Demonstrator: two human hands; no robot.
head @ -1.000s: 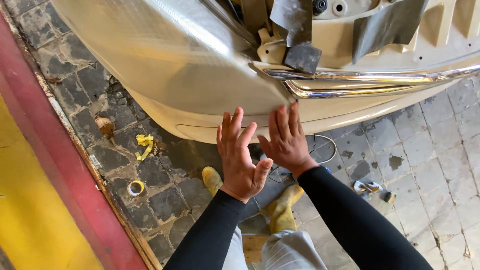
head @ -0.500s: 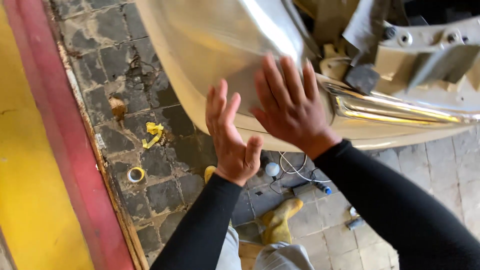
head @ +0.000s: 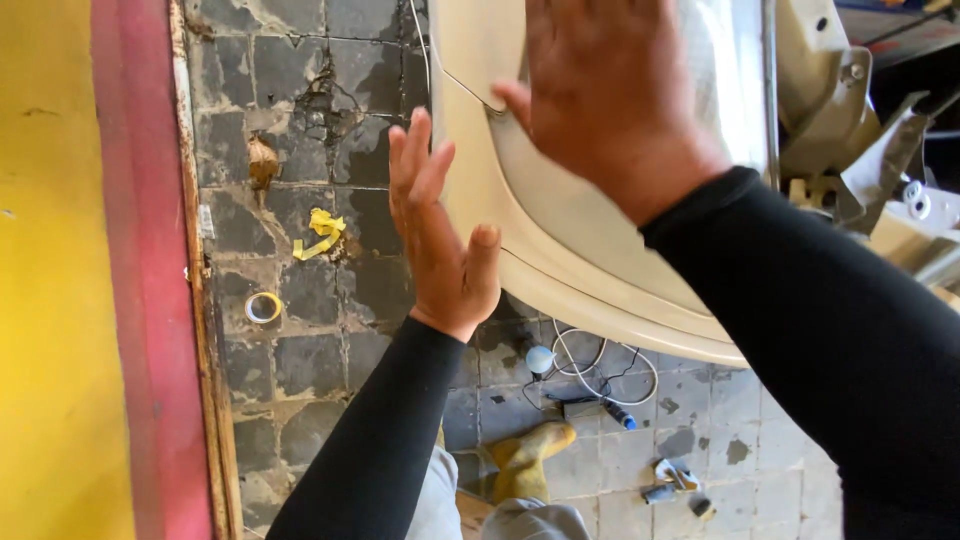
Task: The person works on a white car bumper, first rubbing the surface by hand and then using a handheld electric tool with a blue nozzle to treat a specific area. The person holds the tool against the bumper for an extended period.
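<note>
Head view: both hands are pressing on a cream car bumper (head: 560, 230).
Left hand (head: 440, 240): flat, fingers wide, at 9 o'clock edge.
Right hand (head: 610, 90): spread flat, gripping nothing.
Next: probably needs steady, even pressure.

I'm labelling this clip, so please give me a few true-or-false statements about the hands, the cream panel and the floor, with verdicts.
1. The right hand lies flat on the cream car panel. True.
2. The left hand grips a tool. False: it is open and empty, at the panel's edge.
3. A roll of tape lies on the tiled floor. True.
4. The sleeves are white. False: both are black.
5. A white cable lies under the panel. True.
</note>
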